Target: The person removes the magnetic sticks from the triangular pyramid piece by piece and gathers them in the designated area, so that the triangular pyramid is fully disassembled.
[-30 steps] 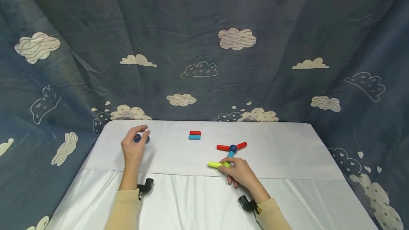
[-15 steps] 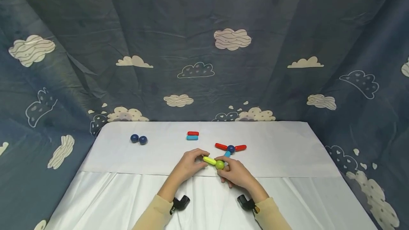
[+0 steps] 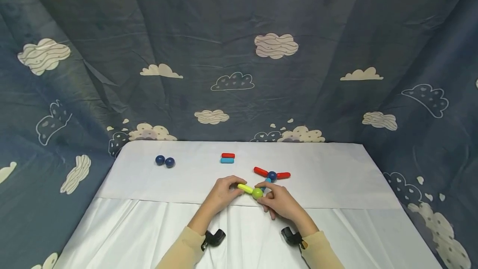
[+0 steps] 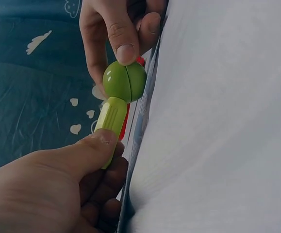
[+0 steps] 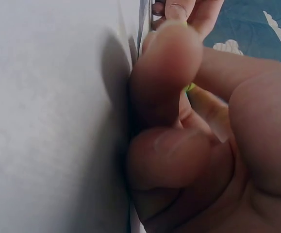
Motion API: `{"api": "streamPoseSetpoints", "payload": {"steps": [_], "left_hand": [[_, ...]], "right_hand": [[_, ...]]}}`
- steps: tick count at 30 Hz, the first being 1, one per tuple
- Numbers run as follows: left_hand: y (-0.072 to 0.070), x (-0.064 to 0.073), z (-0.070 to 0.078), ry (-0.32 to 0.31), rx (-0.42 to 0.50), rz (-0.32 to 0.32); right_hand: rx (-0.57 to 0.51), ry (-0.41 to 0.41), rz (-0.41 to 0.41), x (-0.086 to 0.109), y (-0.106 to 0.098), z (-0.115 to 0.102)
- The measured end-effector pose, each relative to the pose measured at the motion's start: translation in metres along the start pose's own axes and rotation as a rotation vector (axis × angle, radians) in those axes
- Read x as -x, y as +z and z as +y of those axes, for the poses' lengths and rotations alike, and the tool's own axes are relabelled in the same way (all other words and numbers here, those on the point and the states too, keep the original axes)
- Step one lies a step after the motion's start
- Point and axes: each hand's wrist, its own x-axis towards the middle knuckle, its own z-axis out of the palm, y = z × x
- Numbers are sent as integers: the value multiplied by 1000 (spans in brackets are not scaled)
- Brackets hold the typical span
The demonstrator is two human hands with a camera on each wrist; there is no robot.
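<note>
My left hand pinches the outer end of a yellow-green rod between thumb and fingers. The other end of that rod meets a light green ball, which my right hand grips between thumb and fingers. Just beyond the right hand lies a dark blue ball with a left red rod and a right red rod joined to it. A light blue rod runs from it toward the green ball, partly covered by the right fingers. In the right wrist view, fingers hide most of the pieces.
Two loose dark blue balls sit at the far left of the white table. Toward the back middle, a loose red rod lies alongside a light blue rod. A cloud-patterned curtain hangs behind the table.
My left hand has left the two dark blue balls at the far left, moved right and taken hold of the yellow-green rod. The rod and green ball have shifted slightly left; the right hand keeps its grip.
</note>
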Motion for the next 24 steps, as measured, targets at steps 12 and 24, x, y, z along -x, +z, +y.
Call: {"api": "streamPoseSetpoints", "payload": {"steps": [12,24], "left_hand": [[-3,3,0,-29,35,-23],[-10,2,-5,-4,149,70]], "right_hand": [[11,14,158,-3,3,1],[-46,95,248,-4,3,2]]}}
